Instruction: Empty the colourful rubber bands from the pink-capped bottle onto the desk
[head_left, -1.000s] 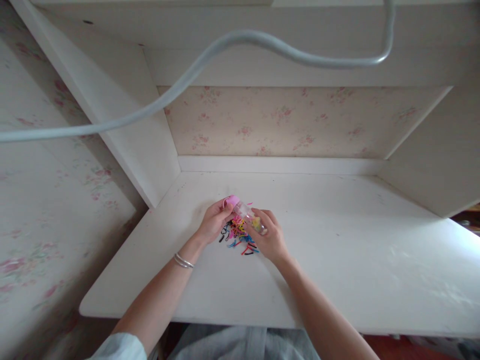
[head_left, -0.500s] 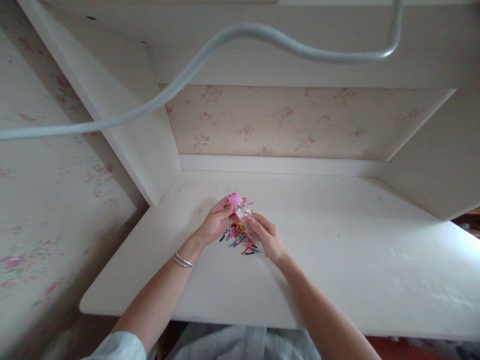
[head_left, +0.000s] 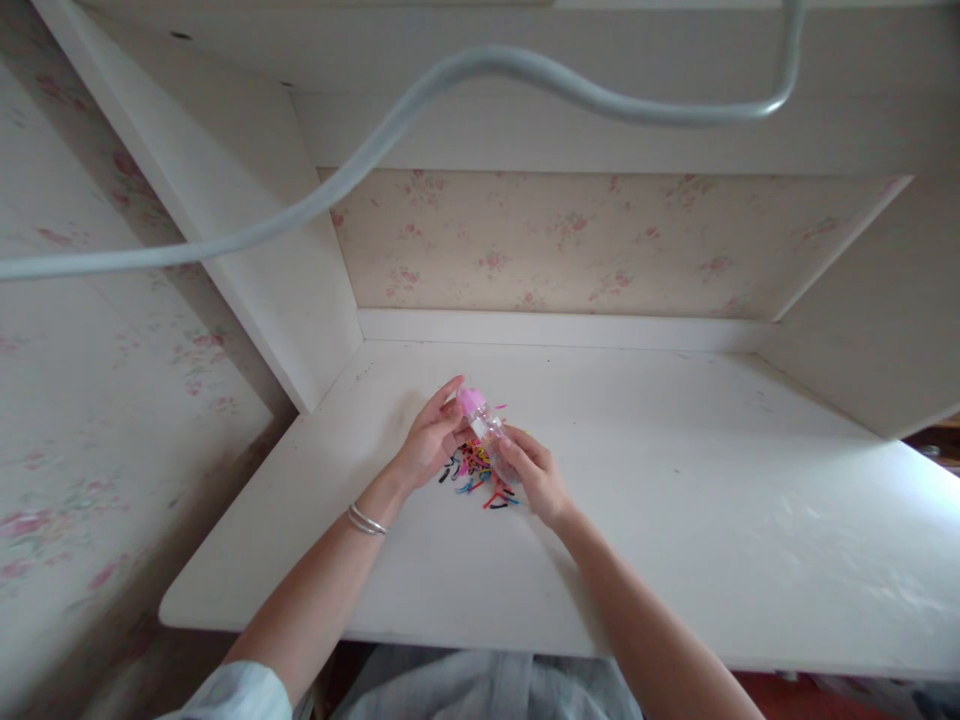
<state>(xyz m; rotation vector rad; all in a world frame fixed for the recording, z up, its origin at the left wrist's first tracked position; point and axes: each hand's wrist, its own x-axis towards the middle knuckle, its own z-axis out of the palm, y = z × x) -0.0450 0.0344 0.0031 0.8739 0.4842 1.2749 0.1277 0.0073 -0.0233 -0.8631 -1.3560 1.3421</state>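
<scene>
A small clear plastic bottle [head_left: 491, 432] with a pink cap [head_left: 472, 401] is tilted above the desk, its cap toward the upper left. My right hand [head_left: 534, 470] is closed around the bottle's lower body. Beside the cap is my left hand [head_left: 433, 440], its fingers apart and the index finger stretched past the cap; whether the thumb still touches it is hard to see. Under the bottle and both hands lies a loose pile of small colourful bands [head_left: 474, 462], in red, yellow, blue, pink and black. Part of the pile is hidden.
The white desk [head_left: 675, 540] has a raised back edge and side panels [head_left: 225, 200]. A thick pale cable [head_left: 510, 62] crosses the top of the view, close to the camera. Floral wallpaper [head_left: 562, 240] shows behind.
My left fingers have loosened from around the pink cap, and the index finger has straightened upward. My right hand and the bottle have hardly moved.
</scene>
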